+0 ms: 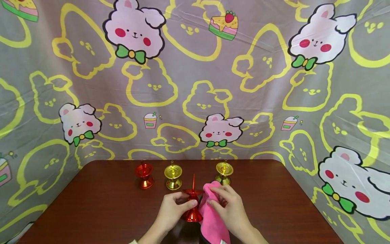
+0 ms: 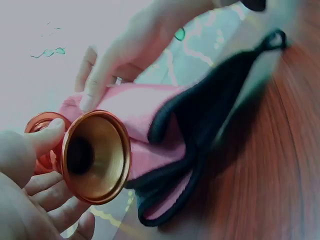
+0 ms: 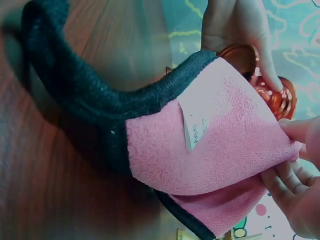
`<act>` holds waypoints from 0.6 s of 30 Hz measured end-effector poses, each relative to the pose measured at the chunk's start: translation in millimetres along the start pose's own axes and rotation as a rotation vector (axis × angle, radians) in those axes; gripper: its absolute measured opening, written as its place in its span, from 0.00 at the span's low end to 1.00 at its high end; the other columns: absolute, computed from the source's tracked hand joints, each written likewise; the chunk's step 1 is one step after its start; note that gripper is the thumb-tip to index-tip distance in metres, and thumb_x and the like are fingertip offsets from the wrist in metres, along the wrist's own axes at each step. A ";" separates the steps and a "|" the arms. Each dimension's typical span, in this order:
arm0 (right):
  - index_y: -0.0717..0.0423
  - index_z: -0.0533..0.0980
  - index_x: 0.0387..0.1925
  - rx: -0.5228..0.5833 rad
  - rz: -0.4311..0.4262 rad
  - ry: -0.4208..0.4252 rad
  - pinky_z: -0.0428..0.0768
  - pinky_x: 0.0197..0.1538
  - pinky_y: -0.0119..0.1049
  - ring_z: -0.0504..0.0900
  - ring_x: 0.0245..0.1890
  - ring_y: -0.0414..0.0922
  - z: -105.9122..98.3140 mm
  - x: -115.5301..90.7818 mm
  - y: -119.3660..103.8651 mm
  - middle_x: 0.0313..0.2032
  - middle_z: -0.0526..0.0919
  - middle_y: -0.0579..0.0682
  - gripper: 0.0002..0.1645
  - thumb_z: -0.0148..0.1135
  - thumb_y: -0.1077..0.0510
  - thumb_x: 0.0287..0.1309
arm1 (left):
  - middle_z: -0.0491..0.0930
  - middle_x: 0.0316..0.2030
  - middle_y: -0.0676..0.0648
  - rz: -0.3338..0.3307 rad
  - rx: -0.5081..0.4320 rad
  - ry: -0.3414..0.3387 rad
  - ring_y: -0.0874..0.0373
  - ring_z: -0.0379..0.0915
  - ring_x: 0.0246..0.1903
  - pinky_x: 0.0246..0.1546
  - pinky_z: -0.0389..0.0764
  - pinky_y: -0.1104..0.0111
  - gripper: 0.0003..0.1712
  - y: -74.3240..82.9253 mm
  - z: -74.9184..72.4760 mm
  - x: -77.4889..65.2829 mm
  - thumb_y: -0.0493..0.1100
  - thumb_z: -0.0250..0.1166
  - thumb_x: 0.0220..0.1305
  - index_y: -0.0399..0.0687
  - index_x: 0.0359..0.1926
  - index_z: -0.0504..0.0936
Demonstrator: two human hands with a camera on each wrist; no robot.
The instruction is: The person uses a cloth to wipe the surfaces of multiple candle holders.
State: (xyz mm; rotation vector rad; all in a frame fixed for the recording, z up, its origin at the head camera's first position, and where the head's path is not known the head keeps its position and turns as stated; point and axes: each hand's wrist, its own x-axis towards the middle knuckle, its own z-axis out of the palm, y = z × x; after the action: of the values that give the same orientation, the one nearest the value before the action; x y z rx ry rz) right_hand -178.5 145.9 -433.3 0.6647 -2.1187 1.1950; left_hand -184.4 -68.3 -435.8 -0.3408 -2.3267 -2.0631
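My left hand (image 1: 170, 209) grips a shiny red candle holder (image 1: 193, 214) round its narrow middle. It stands upright in the head view, spike pointing up from its dish. The left wrist view shows the hollow, gold-toned underside of its base (image 2: 107, 160). To its right, my right hand (image 1: 233, 207) pinches a pink cloth (image 1: 214, 220) between thumb and fingers. The cloth hangs down beside the candle holder, with its upper part against the holder's right side. A dark border (image 2: 210, 100) and a small white label (image 3: 192, 125) show on the cloth.
Farther back on the brown table (image 1: 100, 210) stand another red candle holder (image 1: 146, 182) and a gold one (image 1: 173, 184). A second gold candle holder (image 1: 224, 168) is behind the cloth, partly covered by it. A cartoon-patterned curtain (image 1: 189, 67) surrounds the table's back and sides.
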 end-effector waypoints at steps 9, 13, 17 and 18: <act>0.61 0.84 0.47 0.395 0.435 -0.093 0.81 0.33 0.32 0.80 0.32 0.39 0.6 -3.7 -3.9 0.36 0.83 0.52 0.17 0.74 0.66 0.54 | 0.87 0.39 0.43 -0.159 -0.329 -0.078 0.60 0.82 0.36 0.38 0.82 0.68 0.19 2.7 4.3 -1.5 0.40 0.69 0.66 0.30 0.50 0.80; 0.66 0.82 0.51 0.543 0.513 -0.210 0.82 0.36 0.32 0.81 0.36 0.40 0.9 -5.0 -5.1 0.39 0.84 0.58 0.18 0.70 0.64 0.59 | 0.87 0.39 0.43 -0.135 -0.332 -0.101 0.59 0.83 0.36 0.38 0.82 0.67 0.19 2.3 6.2 -3.8 0.40 0.68 0.67 0.29 0.51 0.81; 0.68 0.81 0.53 0.575 0.452 -0.267 0.81 0.40 0.31 0.81 0.40 0.39 1.9 -7.5 -4.5 0.41 0.83 0.59 0.18 0.67 0.64 0.63 | 0.87 0.40 0.42 -0.076 -0.255 -0.110 0.59 0.83 0.37 0.39 0.83 0.68 0.20 0.3 7.1 -5.8 0.41 0.69 0.66 0.29 0.52 0.83; 0.67 0.81 0.53 0.566 0.433 -0.269 0.81 0.40 0.31 0.80 0.40 0.39 2.1 -8.3 -3.8 0.41 0.83 0.59 0.18 0.66 0.64 0.63 | 0.87 0.40 0.42 -0.057 -0.225 -0.108 0.59 0.83 0.37 0.38 0.83 0.68 0.20 -0.4 7.0 -6.3 0.42 0.69 0.66 0.30 0.52 0.83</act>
State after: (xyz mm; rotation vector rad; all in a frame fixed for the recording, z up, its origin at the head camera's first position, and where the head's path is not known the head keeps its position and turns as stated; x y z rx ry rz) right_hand -170.8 143.3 -438.0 0.6464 -2.2160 2.0918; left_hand -177.4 -62.4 -438.0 -0.4044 -2.1862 -2.3985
